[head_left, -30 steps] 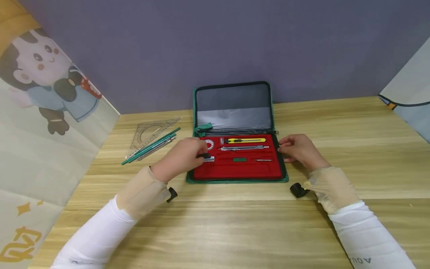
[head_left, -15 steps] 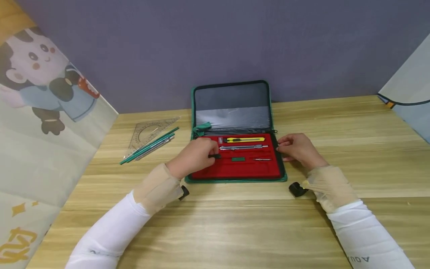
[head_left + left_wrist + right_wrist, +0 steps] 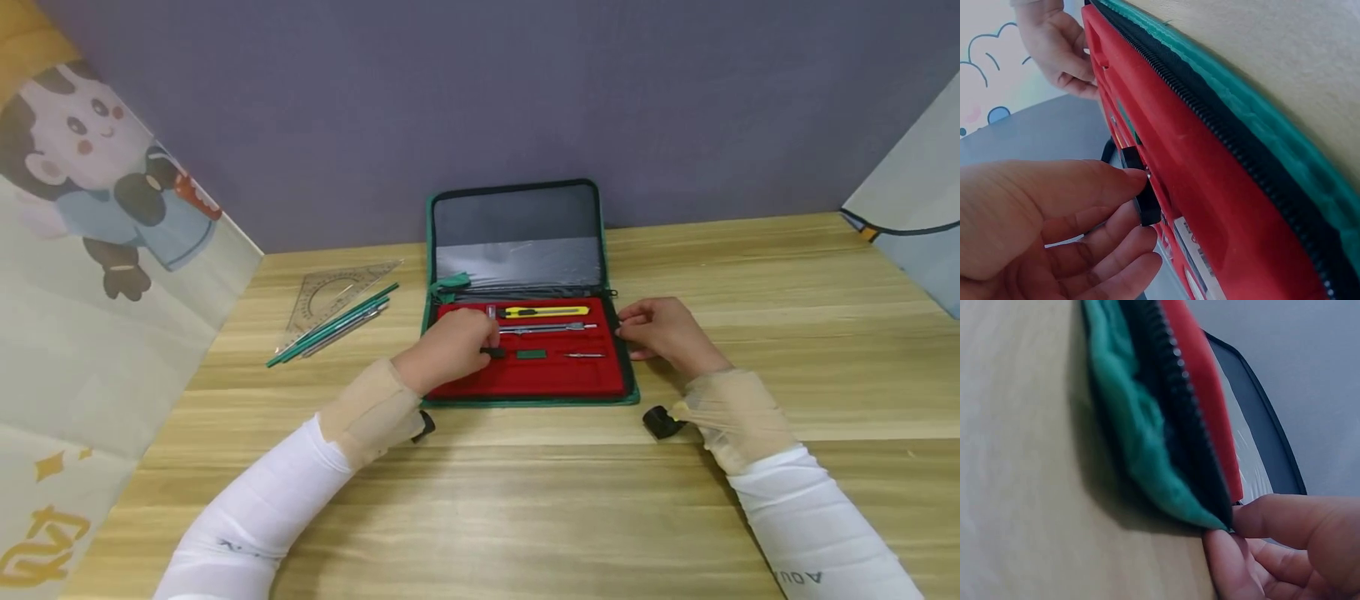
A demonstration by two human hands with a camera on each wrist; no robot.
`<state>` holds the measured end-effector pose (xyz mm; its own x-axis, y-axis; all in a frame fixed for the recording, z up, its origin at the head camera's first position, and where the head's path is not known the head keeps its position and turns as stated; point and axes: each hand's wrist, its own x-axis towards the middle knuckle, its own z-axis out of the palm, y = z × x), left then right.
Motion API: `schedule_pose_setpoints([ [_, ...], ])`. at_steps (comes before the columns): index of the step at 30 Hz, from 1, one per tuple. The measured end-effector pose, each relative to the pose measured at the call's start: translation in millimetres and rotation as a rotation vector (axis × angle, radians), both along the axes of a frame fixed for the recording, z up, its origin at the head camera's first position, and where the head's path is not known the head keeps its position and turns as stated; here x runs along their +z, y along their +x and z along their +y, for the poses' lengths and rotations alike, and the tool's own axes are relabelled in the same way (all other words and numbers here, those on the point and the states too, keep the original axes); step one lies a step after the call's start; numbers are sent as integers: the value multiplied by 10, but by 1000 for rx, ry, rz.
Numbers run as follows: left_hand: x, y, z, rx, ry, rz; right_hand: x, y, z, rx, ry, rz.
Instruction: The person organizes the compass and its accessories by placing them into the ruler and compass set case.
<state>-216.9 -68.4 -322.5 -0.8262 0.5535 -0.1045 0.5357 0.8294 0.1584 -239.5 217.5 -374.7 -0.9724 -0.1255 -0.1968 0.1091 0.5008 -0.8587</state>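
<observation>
An open green zip case [image 3: 609, 250] lies on the wooden desk, its red tray [image 3: 555, 379] facing up. The tray holds a yellow utility knife [image 3: 546, 312], a metal compass [image 3: 549, 328], a green eraser [image 3: 531, 354] and a small metal pin [image 3: 585, 356]. My left hand [image 3: 483, 346] is over the tray's left part and pinches a small black piece [image 3: 493, 352] between thumb and fingers; in the left wrist view the black piece [image 3: 1147, 209] touches the red tray [image 3: 1210, 187]. My right hand [image 3: 626, 329] pinches the case's right edge [image 3: 1147, 456] with thumb and fingers [image 3: 1272, 515].
A clear set square [image 3: 330, 287] and several green pencils [image 3: 333, 323] lie left of the case. A panel with a cartoon figure [image 3: 97, 208] stands on the left, another panel [image 3: 915, 192] on the right, a purple wall behind. Bare desk [image 3: 525, 500] runs in front.
My left hand has moved right across the tray with the black piece and now covers the small round protractor and the white label piece. The right hand has stayed on the case edge.
</observation>
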Motion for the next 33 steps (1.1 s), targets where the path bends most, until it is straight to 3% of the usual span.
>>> schedule_pose_setpoints([
  [14, -42, -36, 65, -18, -46, 31, -6, -1, -5, -7, -22, 6],
  [33, -51, -70, 150, 7, -34, -21, 13, -2, 2, -9, -9, 0],
])
